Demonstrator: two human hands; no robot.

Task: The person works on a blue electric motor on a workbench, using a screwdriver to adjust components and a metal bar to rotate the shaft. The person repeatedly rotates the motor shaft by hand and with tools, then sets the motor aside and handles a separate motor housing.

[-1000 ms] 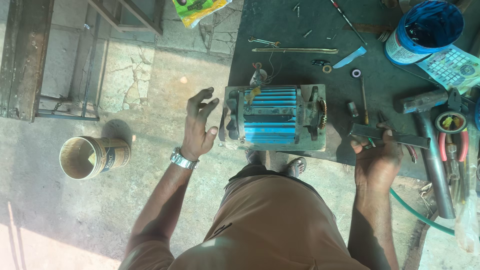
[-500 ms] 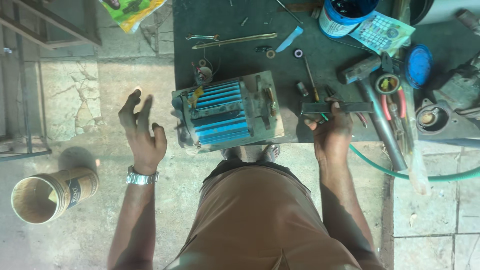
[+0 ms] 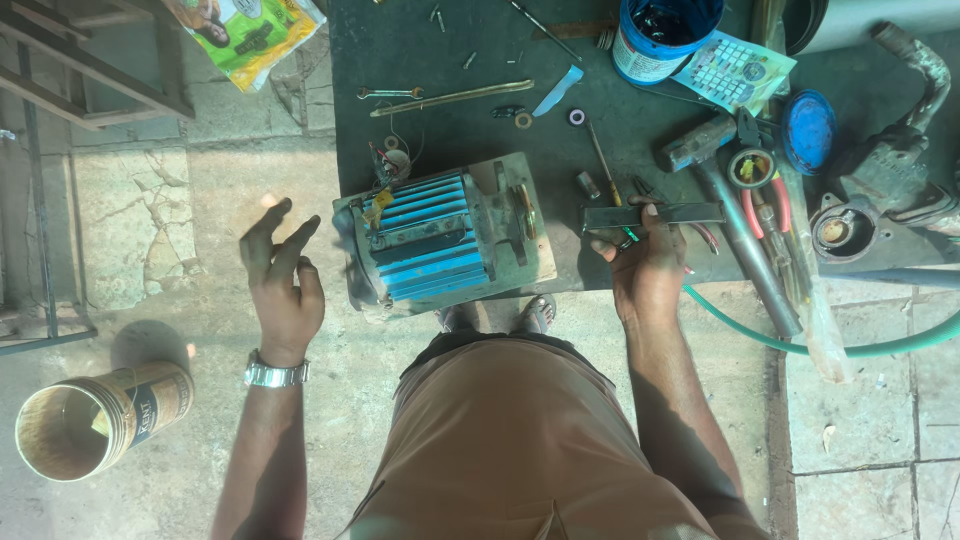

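A blue finned electric motor (image 3: pixel 440 240) on a grey base sits at the near edge of a dark mat (image 3: pixel 480 50), straight ahead of me. My left hand (image 3: pixel 282 285), with a metal watch on the wrist, hovers empty over the concrete floor to the left of the motor, fingers spread. My right hand (image 3: pixel 645 265) grips a flat dark metal bar (image 3: pixel 690 213) that lies crosswise on the mat to the right of the motor. My sandalled feet (image 3: pixel 500 317) show just below the motor.
Tools crowd the mat's right side: a hammer (image 3: pixel 735 210), red-handled pliers (image 3: pixel 765 205), a roll of tape (image 3: pixel 752 166), a blue lid (image 3: pixel 808 130), a blue bucket (image 3: pixel 660 35). A green hose (image 3: pixel 830 345) curves at the right. A tin can (image 3: pixel 95 420) lies on the floor at the left.
My left hand has drawn away from the motor, leftward over the floor. My right hand keeps hold of the metal bar. My view has shifted right and tilted.
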